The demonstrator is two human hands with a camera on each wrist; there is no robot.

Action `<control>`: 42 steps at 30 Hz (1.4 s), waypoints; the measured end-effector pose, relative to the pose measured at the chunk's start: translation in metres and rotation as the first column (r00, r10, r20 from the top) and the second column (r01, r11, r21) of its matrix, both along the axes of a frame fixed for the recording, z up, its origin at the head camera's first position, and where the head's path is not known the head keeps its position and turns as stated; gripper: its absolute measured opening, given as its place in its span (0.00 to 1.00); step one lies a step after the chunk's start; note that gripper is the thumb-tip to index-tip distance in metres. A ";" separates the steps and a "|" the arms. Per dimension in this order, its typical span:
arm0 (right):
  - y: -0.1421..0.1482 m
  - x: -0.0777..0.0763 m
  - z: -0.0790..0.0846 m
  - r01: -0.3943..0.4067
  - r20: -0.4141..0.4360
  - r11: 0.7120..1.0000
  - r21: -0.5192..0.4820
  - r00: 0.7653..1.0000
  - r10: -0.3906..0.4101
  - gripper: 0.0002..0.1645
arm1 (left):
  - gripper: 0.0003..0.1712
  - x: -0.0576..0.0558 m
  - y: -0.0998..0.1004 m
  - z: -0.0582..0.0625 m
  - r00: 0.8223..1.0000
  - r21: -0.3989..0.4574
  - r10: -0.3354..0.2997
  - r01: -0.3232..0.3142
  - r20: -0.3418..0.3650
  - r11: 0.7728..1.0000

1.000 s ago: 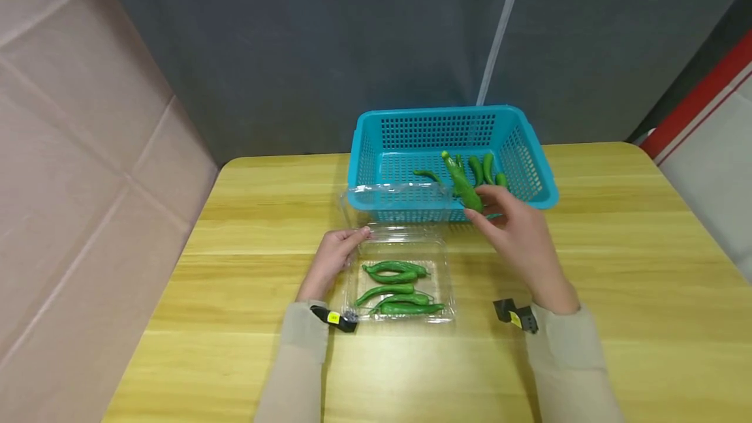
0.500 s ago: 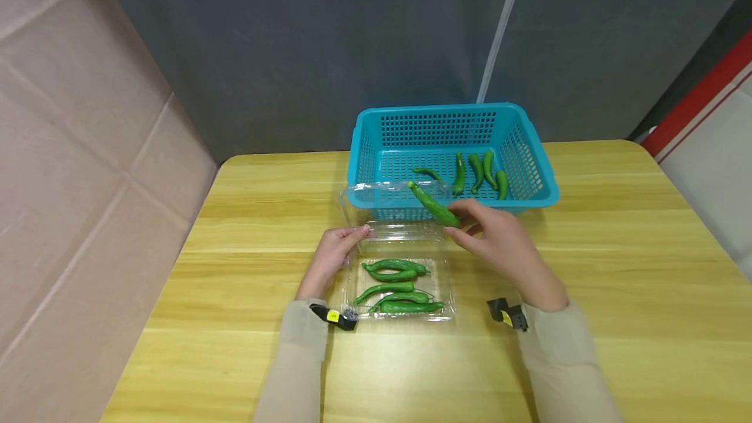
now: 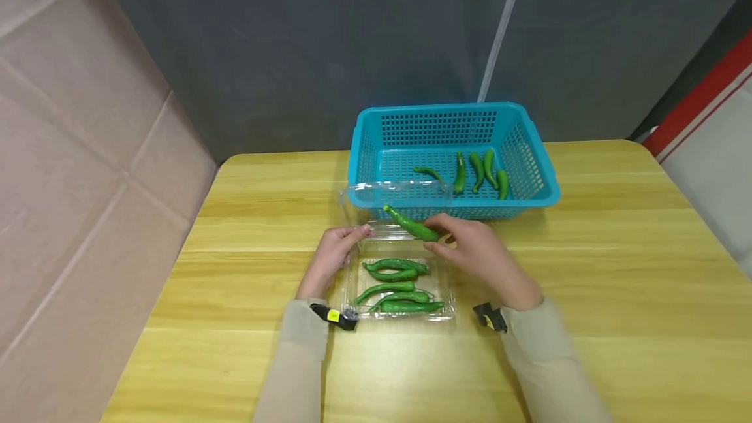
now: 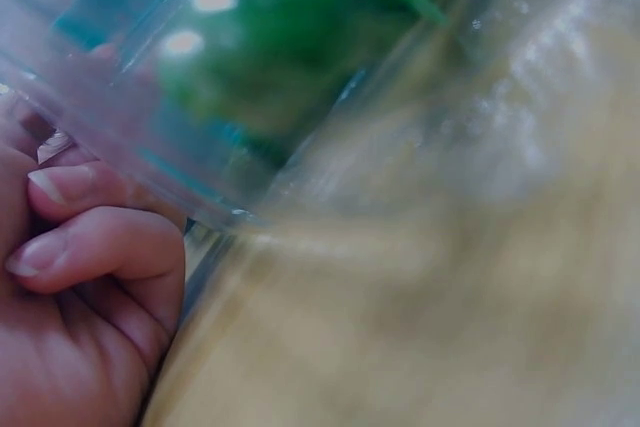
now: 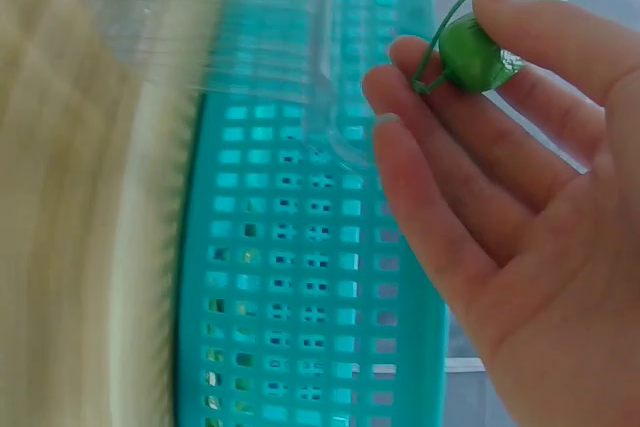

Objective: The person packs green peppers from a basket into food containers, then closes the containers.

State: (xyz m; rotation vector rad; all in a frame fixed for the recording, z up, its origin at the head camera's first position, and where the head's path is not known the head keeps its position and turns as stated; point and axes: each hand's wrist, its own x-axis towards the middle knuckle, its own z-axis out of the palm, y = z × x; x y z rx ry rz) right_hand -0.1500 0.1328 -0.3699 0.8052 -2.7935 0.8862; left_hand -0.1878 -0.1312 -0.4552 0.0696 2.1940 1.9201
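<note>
In the head view, a hinged clear plastic box (image 3: pixel 399 250) lies open on the table, its lid tilted up toward the back. Several green chili peppers (image 3: pixel 385 290) lie crosswise inside it. My left hand (image 3: pixel 330 258) grips the box's left edge by the hinge, thumb on top; the left wrist view has its curled fingers (image 4: pixel 110 247) against the plastic side. Over the box's back part, my right hand (image 3: pixel 474 252) pinches another green chili pepper (image 3: pixel 410 222) by its thick stem end, tip pointing left. Its thin stem (image 5: pixel 440 37) shows in the right wrist view.
Behind the box stands a blue perforated plastic basket (image 3: pixel 437 128) with several green chili peppers (image 3: pixel 477 172) in it. The raised lid overlaps its front rim. A dark panel (image 3: pixel 329 51) rises behind the wooden table (image 3: pixel 247 227), with a pale wall (image 3: pixel 82 168) at left.
My right hand has brought the pepper from above the basket leftward and nearer to me, over the box. The pepper has turned more level. My left hand and the box have stayed in place.
</note>
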 end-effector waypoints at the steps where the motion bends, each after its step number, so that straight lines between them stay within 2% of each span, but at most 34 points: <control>1: -0.001 0.000 -0.002 -0.003 0.008 1.000 0.005 1.000 0.003 0.18 | 0.27 0.000 0.000 0.001 1.000 0.002 -0.002 0.002 0.011 1.000; 6: -0.005 0.000 -0.008 -0.016 0.034 1.000 0.019 0.999 0.015 0.19 | 0.24 0.007 0.002 0.015 0.999 0.020 -0.017 0.017 0.029 1.000; 10: -0.006 0.000 -0.010 -0.033 0.003 0.999 0.042 0.999 0.033 0.19 | 0.23 0.011 0.003 0.025 1.000 0.010 -0.020 0.020 0.020 1.000; 17: -0.009 0.001 -0.011 -0.063 -0.048 0.995 0.083 0.997 0.067 0.18 | 0.25 0.011 0.003 0.026 1.000 0.015 -0.010 0.009 0.021 1.000; 22: -0.013 0.001 -0.013 -0.060 -0.054 0.990 0.131 0.996 0.067 0.20 | 0.21 0.011 0.003 0.027 1.000 0.020 0.006 -0.007 0.020 1.000; 27: -0.015 0.001 -0.017 -0.054 -0.075 0.987 0.154 0.995 0.066 0.19 | 0.21 0.010 0.003 0.025 1.000 0.008 -0.007 0.007 0.009 1.000; 34: -0.018 0.003 -0.019 -0.048 -0.080 0.983 0.179 0.995 0.063 0.18 | 0.24 -0.001 -0.001 0.002 1.000 0.005 0.005 -0.005 0.021 1.000; 42: -0.023 0.004 -0.024 -0.034 -0.146 0.977 0.210 0.987 0.066 0.16 | 0.25 -0.001 -0.002 -0.001 1.000 -0.008 0.018 -0.018 0.005 1.000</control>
